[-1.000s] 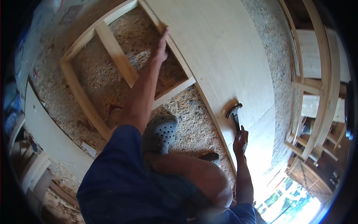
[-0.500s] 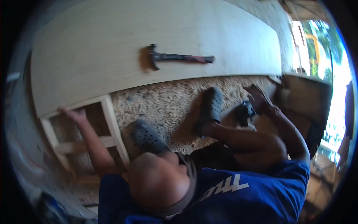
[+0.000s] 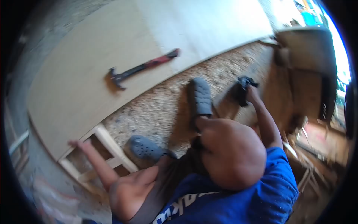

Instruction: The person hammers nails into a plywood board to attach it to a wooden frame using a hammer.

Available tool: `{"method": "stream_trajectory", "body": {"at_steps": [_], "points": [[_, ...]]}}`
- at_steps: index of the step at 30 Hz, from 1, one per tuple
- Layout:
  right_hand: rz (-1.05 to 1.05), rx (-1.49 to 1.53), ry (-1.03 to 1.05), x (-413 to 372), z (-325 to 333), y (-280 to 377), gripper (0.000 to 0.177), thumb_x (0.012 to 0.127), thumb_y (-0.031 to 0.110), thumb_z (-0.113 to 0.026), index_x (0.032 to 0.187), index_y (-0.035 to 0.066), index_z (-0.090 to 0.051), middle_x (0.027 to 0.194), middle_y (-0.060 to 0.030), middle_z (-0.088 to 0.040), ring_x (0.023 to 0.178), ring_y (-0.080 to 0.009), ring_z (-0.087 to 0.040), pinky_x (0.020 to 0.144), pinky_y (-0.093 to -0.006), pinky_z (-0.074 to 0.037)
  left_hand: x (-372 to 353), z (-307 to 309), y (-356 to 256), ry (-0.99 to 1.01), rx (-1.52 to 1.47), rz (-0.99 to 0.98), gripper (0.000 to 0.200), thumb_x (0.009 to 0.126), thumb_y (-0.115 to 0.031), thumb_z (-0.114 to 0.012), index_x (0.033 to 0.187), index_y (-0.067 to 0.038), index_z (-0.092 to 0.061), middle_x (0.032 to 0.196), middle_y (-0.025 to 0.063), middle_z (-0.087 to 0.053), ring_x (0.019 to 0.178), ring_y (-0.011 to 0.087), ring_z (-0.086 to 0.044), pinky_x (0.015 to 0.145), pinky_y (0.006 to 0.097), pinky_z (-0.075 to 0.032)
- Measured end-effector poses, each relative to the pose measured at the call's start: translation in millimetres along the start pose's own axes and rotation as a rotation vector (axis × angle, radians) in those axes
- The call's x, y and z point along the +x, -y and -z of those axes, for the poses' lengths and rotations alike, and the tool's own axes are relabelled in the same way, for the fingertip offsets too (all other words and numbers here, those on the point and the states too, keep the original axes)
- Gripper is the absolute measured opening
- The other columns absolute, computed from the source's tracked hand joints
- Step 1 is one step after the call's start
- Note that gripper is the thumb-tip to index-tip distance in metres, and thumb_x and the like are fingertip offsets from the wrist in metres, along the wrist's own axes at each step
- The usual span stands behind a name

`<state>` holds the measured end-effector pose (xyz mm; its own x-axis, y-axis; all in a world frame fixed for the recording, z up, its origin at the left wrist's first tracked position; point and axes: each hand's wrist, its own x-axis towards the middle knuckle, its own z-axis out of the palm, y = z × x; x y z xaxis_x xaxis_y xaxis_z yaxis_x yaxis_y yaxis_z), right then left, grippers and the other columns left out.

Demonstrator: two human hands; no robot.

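My left hand (image 3: pixel 80 145) rests with outstretched fingers at the near-left edge of a pale wooden panel (image 3: pixel 82 89), where the panel meets a timber frame (image 3: pixel 112 145). On the right, my right hand (image 3: pixel 253 92) is closed at the edge of a black, crumpled plastic bag (image 3: pixel 243 89) near the floor; its fingertips are partly hidden by the bag. A claw hammer (image 3: pixel 143 68) with a black and red handle lies on the panel, out of reach of both hands' fingers.
My grey clogs (image 3: pixel 201 97) stand on rough ground strewn with shavings (image 3: pixel 164 108). A brown wooden box-like piece (image 3: pixel 304 52) stands at the right. Wood scraps (image 3: pixel 309 168) lie at the lower right.
My view has turned, so the panel and hammer appear tilted. My right hand has come down onto the black plastic bag. My left hand stays by the panel's edge.
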<state>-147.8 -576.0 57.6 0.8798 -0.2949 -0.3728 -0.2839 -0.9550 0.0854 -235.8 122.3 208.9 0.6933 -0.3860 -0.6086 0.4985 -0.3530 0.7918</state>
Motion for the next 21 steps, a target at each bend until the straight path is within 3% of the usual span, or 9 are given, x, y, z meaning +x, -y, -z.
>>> {"method": "stream_trajectory", "body": {"at_steps": [1, 2, 3, 6, 8, 9, 12, 21], "points": [[-0.195, 0.295, 0.136, 28.0, -33.1, -29.5, 0.024, 0.092, 0.029, -0.067, 0.096, 0.007, -0.074, 0.094, -0.0180, -0.074, 0.091, -0.0314, -0.074, 0.081, -0.0465, -0.056, -1.5, 11.4, -38.2, 0.124, 0.147, -0.069, 0.044, 0.093, -0.033, -0.066, 0.129, -0.013, -0.052, 0.115, 0.0130, -0.055, 0.116, 0.0318, -0.055, 0.097, 0.0467, -0.040], [-0.414, 1.173, 0.049, -31.4, 12.2, 50.4, 0.040, 0.097, 0.049, -0.065, 0.106, 0.011, -0.071, 0.104, -0.0131, -0.074, 0.094, -0.0261, -0.072, 0.086, -0.0434, -0.056, -4.0, 9.3, -68.0, 0.225, 0.269, -0.148, 0.039, 0.092, -0.031, -0.066, 0.124, -0.013, -0.057, 0.108, 0.0128, -0.058, 0.111, 0.0320, -0.058, 0.093, 0.0460, -0.044], [-0.585, 1.269, 0.252, -81.3, 37.8, 93.3, 0.039, 0.096, 0.048, -0.065, 0.105, 0.010, -0.071, 0.103, -0.0131, -0.074, 0.093, -0.0262, -0.072, 0.085, -0.0433, -0.056, -3.6, 15.4, -88.4, 0.228, 0.334, -0.156, 0.034, 0.091, -0.030, -0.067, 0.119, -0.013, -0.061, 0.101, 0.0125, -0.062, 0.106, 0.0321, -0.062, 0.089, 0.0454, -0.047], [-0.753, 0.948, 0.788, -135.1, 45.9, 116.2, 0.037, 0.095, 0.045, -0.066, 0.103, 0.010, -0.071, 0.101, -0.0133, -0.073, 0.091, -0.0264, -0.071, 0.084, -0.0431, -0.056, -4.4, 17.3, -104.8, 0.064, 0.408, -0.060, 0.022, 0.087, -0.025, -0.070, 0.104, -0.012, -0.074, 0.078, 0.0117, -0.072, 0.090, 0.0325, -0.072, 0.076, 0.0433, -0.056], [-0.730, 0.791, 0.977, -153.9, 42.5, 117.0, 0.035, 0.094, 0.043, -0.067, 0.102, 0.009, -0.070, 0.099, -0.0134, -0.072, 0.090, -0.0266, -0.070, 0.083, -0.0430, -0.055, -7.9, 1.3, -85.2, -0.102, 0.431, -0.063, 0.015, 0.088, -0.022, -0.072, 0.100, -0.012, -0.074, 0.077, 0.0124, -0.072, 0.076, 0.0293, -0.073, 0.066, 0.0395, -0.056], [-0.715, 0.748, 1.019, -157.4, 41.6, 115.8, 0.034, 0.093, 0.042, -0.067, 0.101, 0.009, -0.070, 0.098, -0.0134, -0.072, 0.089, -0.0266, -0.070, 0.082, -0.0429, -0.055, -8.4, -2.7, -80.2, -0.162, 0.438, -0.066, 0.013, 0.089, -0.021, -0.072, 0.098, -0.012, -0.074, 0.077, 0.0126, -0.072, 0.071, 0.0282, -0.073, 0.062, 0.0382, -0.056], [-0.665, 0.685, 1.058, -152.6, 41.2, 115.7, 0.032, 0.092, 0.039, -0.068, 0.099, 0.008, -0.070, 0.095, -0.0135, -0.071, 0.087, -0.0269, -0.069, 0.081, -0.0427, -0.055, -9.5, -5.6, -76.6, -0.226, 0.476, -0.062, 0.016, 0.084, -0.031, -0.071, 0.085, -0.016, -0.067, 0.069, 0.0125, -0.067, 0.064, 0.0353, -0.069, 0.058, 0.0487, -0.053], [-0.545, 0.627, 1.039, -150.0, 34.3, 104.5, 0.025, 0.088, 0.030, -0.071, 0.093, 0.005, -0.068, 0.087, -0.0140, -0.068, 0.080, -0.0276, -0.067, 0.076, -0.0422, -0.053, -14.5, -6.1, -76.9, -0.280, 0.448, -0.123, 0.022, 0.084, -0.034, -0.072, 0.075, -0.015, -0.065, 0.064, 0.0117, -0.066, 0.063, 0.0341, -0.069, 0.057, 0.0486, -0.053]]}}
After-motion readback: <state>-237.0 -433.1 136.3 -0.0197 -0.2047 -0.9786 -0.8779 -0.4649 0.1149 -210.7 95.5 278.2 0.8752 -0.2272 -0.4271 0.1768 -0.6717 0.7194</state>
